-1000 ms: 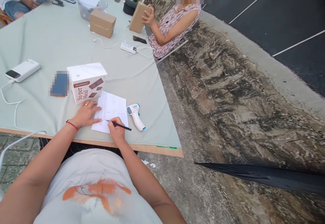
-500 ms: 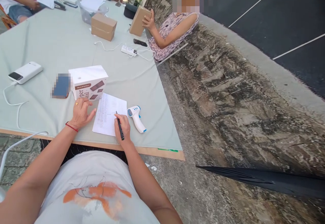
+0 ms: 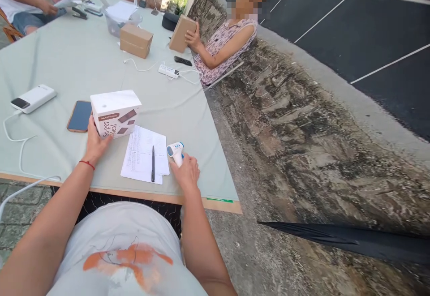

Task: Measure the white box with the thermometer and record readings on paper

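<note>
My left hand [image 3: 96, 137] grips the lower left corner of a white NutriMotion box [image 3: 116, 99], thumb on its front and fingers along its side. The box stands on the table. Around the handle of a white and blue infrared thermometer [image 3: 175, 152] my right hand [image 3: 186, 170] is closed, hiding the grip. Between my hands lie handwritten paper sheets [image 3: 139, 152], with a black pen [image 3: 153, 164] resting across them. A smartphone [image 3: 79, 116] lies just left of the box.
A white power bank [image 3: 33, 99] with a cable sits at the left. Farther back are a cardboard box [image 3: 136, 40], a power strip [image 3: 168, 71] and a plastic bin [image 3: 116, 25]. A person [image 3: 225, 49] at the right holds a brown box [image 3: 182, 34]; two others sit at the far side.
My right hand has let go of the pen, now lying on the papers, and has moved right onto the thermometer. My left hand has moved from the table onto the white box.
</note>
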A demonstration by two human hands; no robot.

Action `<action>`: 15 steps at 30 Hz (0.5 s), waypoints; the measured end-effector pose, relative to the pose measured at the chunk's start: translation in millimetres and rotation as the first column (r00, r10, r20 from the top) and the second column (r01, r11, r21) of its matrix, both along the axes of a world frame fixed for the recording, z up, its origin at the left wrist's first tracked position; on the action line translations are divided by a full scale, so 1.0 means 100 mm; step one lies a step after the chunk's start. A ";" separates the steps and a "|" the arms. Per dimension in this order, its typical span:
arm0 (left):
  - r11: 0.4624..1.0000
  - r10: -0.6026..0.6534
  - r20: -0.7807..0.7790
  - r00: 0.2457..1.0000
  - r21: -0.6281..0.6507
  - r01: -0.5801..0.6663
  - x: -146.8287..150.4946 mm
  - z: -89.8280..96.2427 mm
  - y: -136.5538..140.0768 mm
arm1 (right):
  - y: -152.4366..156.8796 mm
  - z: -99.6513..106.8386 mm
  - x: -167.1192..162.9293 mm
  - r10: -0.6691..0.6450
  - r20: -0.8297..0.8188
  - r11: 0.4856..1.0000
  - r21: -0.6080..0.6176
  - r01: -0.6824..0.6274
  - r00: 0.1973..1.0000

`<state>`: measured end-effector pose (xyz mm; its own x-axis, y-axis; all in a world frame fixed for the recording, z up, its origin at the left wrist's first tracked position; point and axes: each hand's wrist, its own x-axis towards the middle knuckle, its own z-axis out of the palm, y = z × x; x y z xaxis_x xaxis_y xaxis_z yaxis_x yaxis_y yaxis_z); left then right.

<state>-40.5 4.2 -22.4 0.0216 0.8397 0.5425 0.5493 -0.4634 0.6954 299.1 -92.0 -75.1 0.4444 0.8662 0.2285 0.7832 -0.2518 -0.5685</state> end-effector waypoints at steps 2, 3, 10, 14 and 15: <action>0.998 0.055 0.060 0.997 0.002 -0.055 0.02 -0.01 0.00 | 0.03 -0.01 0.10 -0.004 -0.094 0.998 -0.059 -0.002 0.996; 0.996 0.086 0.094 0.992 -0.008 -0.086 0.04 -0.02 -0.01 | 0.04 0.00 0.11 0.002 -0.161 0.999 -0.039 -0.009 0.987; 0.991 0.131 0.265 0.955 -0.046 -0.123 0.14 0.09 -0.19 | 0.03 0.56 -0.64 0.431 -0.766 0.902 0.354 -0.247 0.477; 0.996 0.086 0.231 0.969 -0.048 -0.077 0.16 0.20 -0.25 | 0.01 0.76 -1.15 0.563 -0.790 0.803 0.453 -0.388 0.242; 0.996 0.073 0.209 0.975 -0.074 -0.058 0.17 0.21 -0.26 | 0.01 0.75 -1.23 0.572 -0.771 0.798 0.444 -0.408 0.280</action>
<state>-23.6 -21.5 -1.3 -0.1437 0.8702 0.4714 0.4142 -0.3797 0.8272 175.7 -90.8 0.0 -0.0306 0.9888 0.1461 -0.1715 0.1388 -0.9753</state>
